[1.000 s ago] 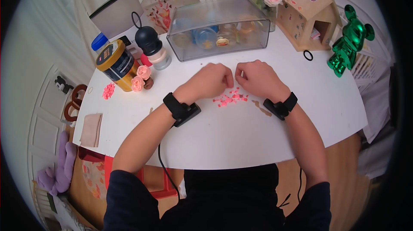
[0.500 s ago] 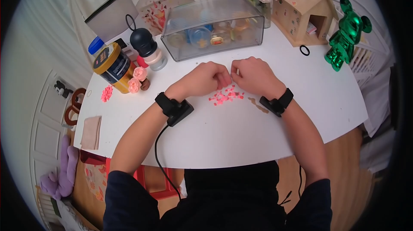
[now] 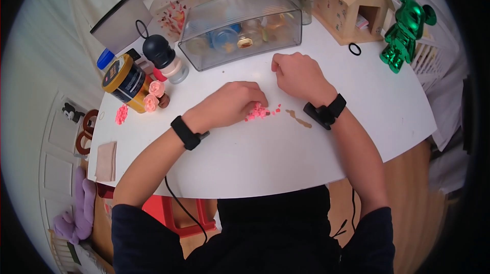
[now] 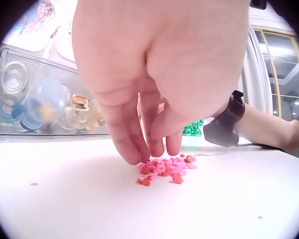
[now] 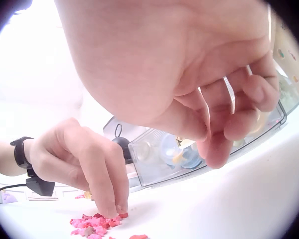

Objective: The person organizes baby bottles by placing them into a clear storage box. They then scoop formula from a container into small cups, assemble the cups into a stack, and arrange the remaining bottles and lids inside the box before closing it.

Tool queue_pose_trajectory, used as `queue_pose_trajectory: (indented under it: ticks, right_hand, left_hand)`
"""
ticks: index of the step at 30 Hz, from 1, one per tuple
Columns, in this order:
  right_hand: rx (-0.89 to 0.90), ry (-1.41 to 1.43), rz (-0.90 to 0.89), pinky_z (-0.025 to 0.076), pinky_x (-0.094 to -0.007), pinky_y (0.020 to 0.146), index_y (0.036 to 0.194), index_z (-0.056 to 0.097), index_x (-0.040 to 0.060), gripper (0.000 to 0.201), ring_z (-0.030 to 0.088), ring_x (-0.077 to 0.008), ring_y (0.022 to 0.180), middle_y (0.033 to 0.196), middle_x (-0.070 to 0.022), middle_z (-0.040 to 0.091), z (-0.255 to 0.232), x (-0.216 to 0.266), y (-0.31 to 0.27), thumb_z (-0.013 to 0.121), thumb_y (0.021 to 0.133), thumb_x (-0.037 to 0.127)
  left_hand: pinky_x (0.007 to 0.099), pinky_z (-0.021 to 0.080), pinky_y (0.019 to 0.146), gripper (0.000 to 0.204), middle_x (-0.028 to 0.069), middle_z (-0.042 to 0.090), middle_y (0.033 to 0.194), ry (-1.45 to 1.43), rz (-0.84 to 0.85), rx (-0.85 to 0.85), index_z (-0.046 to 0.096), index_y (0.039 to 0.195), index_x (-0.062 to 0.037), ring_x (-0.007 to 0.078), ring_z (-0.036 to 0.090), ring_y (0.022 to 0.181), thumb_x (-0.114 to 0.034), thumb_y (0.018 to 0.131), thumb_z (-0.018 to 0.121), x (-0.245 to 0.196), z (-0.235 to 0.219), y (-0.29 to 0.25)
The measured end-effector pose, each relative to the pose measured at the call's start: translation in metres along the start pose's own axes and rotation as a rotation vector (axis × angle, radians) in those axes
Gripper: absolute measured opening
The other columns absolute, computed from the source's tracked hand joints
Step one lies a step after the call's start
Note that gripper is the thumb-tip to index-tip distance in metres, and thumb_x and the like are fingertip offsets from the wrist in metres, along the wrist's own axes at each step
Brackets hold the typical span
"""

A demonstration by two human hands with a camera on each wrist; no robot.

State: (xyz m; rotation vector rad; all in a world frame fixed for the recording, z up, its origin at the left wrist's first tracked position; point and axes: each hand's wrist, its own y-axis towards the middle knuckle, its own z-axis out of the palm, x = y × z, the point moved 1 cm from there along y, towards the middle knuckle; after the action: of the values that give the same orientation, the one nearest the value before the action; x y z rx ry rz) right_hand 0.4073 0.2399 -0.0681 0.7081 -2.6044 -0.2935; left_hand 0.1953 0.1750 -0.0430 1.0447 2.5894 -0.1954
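A small heap of pink and red crumb-like pieces lies on the white table. My left hand is over its near left side, with long fingers pointing down. In the left wrist view the fingertips come right to the edge of the pieces, and the thumb bends in behind them. A few pieces lie loose to the right of the heap. My right hand hovers farther back and to the right, its fingers loosely bent and nothing between them in the right wrist view.
A clear lidded box stands behind the hands. At left are a gold tub, a dark-topped bottle, pink flowers and another pink pile. A tan streak marks the table; a green bear figure stands right.
My right hand has drawn away from the left, back and to the right. My left hand has come down onto the pink pieces, which now sit closer together. The head view has shifted.
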Motion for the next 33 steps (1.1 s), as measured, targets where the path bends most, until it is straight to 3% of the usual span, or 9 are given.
queue_pose_trajectory:
  ticks: [5,8,12,17,18,21,24,30,33]
  right_hand:
    - [0.0,0.007,0.04,0.059,-0.0515,0.077,0.102,0.077,0.0096,0.019,0.075,-0.0386,0.086,0.088,-0.0156,0.078,-0.001,-0.006,0.003,0.061,0.095,0.015]
    - [0.008,0.018,0.058,0.061,-0.0511,0.079,0.099,0.077,0.0057,0.017,0.076,-0.0402,0.087,0.088,-0.0184,0.078,-0.004,-0.003,0.003,0.063,0.093,0.015]
    - [-0.007,0.037,0.065,0.061,-0.0511,0.079,0.096,0.077,0.0032,0.018,0.077,-0.041,0.087,0.089,-0.0205,0.078,-0.007,-0.004,0.002,0.065,0.093,0.016]
    - [0.001,0.04,0.085,0.061,-0.0506,0.079,0.094,0.077,0.0027,0.019,0.077,-0.0409,0.086,0.089,-0.0211,0.078,-0.006,-0.004,0.002,0.066,0.094,0.018]
    - [-0.006,0.04,0.085,0.061,-0.0504,0.078,0.094,0.077,0.0026,0.019,0.077,-0.0409,0.085,0.088,-0.0211,0.078,-0.007,-0.004,0.002,0.066,0.094,0.018]
    - [-0.006,0.051,0.085,0.062,-0.0501,0.078,0.095,0.077,0.0025,0.02,0.077,-0.0408,0.084,0.087,-0.0206,0.078,-0.006,-0.004,0.003,0.065,0.094,0.018]
    - [-0.004,0.054,0.079,0.061,-0.0505,0.078,0.094,0.077,0.0024,0.02,0.076,-0.0413,0.084,0.086,-0.0204,0.078,-0.006,-0.005,0.003,0.065,0.094,0.019]
    - [-0.02,0.039,0.048,0.061,-0.0507,0.079,0.094,0.077,0.0023,0.02,0.077,-0.041,0.086,0.089,-0.0208,0.078,-0.004,-0.006,0.001,0.064,0.094,0.019]
    - [0.003,0.027,0.061,0.061,-0.051,0.08,0.096,0.076,0.002,0.021,0.077,-0.0412,0.087,0.091,-0.0214,0.078,-0.005,-0.006,0.002,0.064,0.095,0.019]
  left_hand:
    - [0.0423,0.058,0.099,0.032,0.0099,0.075,0.118,0.071,0.18,-0.202,0.079,0.121,-0.0067,0.0306,0.069,0.115,0.002,0.092,0.068,-0.013,0.011,0.006]
    - [0.041,0.059,0.1,0.03,0.0089,0.075,0.121,0.128,0.276,-0.159,0.079,0.121,-0.007,0.0287,0.069,0.115,-0.001,0.093,0.071,-0.023,0.024,0.012]
    - [0.0411,0.06,0.095,0.021,0.0057,0.078,0.109,0.256,0.199,-0.037,0.08,0.115,-0.0068,0.0273,0.07,0.11,-0.01,0.094,0.076,-0.019,0.01,0.004]
    - [0.0381,0.059,0.09,0.023,0.0095,0.078,0.103,0.23,0.061,-0.121,0.08,0.115,-0.0034,0.0289,0.071,0.104,-0.016,0.095,0.078,-0.01,0.0,-0.016]
    - [0.0377,0.059,0.089,0.026,0.0114,0.078,0.103,0.205,0.024,-0.165,0.079,0.116,-0.0021,0.0293,0.072,0.103,-0.019,0.096,0.079,-0.01,0.0,-0.017]
    - [0.0392,0.059,0.089,0.046,0.0175,0.077,0.102,0.038,-0.464,-0.156,0.078,0.119,0.0023,0.0304,0.074,0.098,-0.036,0.093,0.084,-0.023,0.002,-0.016]
    - [0.0416,0.06,0.087,0.066,0.0211,0.077,0.099,0.107,-0.467,-0.172,0.077,0.122,0.006,0.0315,0.076,0.091,-0.049,0.088,0.089,-0.03,0.011,-0.018]
    - [0.0396,0.061,0.082,0.056,0.0189,0.078,0.092,0.068,-0.454,-0.19,0.081,0.116,0.0023,0.0318,0.077,0.083,-0.043,0.085,0.091,-0.039,0.017,-0.014]
    - [0.0416,0.062,0.078,0.034,0.0201,0.079,0.088,0.007,-0.443,-0.234,0.082,0.106,0.003,0.0357,0.076,0.08,-0.026,0.088,0.088,-0.037,0.021,-0.013]
